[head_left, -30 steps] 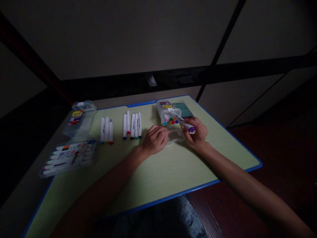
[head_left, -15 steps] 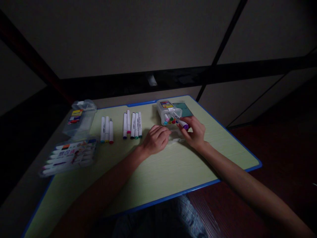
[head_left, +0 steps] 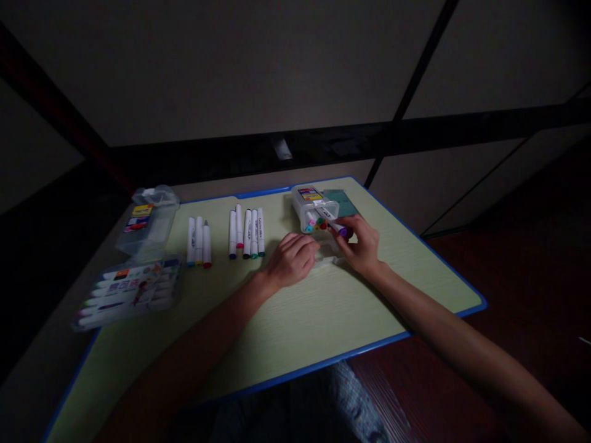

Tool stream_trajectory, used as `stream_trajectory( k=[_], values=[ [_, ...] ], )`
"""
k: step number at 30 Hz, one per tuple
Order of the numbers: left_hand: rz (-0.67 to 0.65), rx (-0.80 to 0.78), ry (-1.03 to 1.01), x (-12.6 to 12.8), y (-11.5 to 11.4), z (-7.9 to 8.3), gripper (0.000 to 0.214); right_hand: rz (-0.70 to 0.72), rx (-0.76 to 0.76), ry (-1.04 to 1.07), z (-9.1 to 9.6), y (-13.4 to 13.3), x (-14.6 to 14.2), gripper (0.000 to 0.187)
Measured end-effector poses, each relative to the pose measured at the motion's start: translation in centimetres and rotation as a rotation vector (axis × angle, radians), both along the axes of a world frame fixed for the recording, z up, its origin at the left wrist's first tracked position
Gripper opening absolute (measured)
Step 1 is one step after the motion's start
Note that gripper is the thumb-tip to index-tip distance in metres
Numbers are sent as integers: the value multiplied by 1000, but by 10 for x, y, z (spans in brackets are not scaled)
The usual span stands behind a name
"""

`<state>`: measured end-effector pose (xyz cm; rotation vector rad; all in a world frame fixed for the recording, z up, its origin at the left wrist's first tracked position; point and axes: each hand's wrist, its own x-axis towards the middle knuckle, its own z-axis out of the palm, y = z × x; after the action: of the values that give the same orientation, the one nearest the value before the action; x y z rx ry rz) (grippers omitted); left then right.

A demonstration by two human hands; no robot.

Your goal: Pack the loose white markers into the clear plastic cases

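Observation:
A clear plastic marker case [head_left: 300, 212] lies on its side at the back right of the table, its open end facing me and several colour-ended markers inside. My right hand [head_left: 362, 246] pinches a white marker with a purple end [head_left: 340, 229], whose far part is within the case's mouth. In front of the mouth, the transparent lid [head_left: 329, 251] hangs down onto the table. My left hand [head_left: 293, 258] is closed, its fingertips at the lid's left edge; the fingers partly hide the grip.
Several white markers [head_left: 254, 234] stand in a row left of my left hand, with three more [head_left: 199, 242] farther left. An empty-looking clear case [head_left: 148, 227] and a filled marker pack [head_left: 129, 292] lie at the left edge. A green card [head_left: 340, 202] lies behind the right case.
My right hand has moved slightly forward and left, and the purple-ended marker has slid a little deeper into the case. My left hand has stayed nearly still.

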<state>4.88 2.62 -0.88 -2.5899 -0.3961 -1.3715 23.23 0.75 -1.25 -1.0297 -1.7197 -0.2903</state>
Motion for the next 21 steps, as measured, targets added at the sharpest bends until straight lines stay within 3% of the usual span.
stream_trajectory(
  k=[9,21],
  values=[
    [-7,22,1,0,0,2,11,9,-35,-30,5,-2,-4,18],
    [-5,22,-1,1,0,1,11,-10,-38,-1,0,2,-1,10]
  ],
)
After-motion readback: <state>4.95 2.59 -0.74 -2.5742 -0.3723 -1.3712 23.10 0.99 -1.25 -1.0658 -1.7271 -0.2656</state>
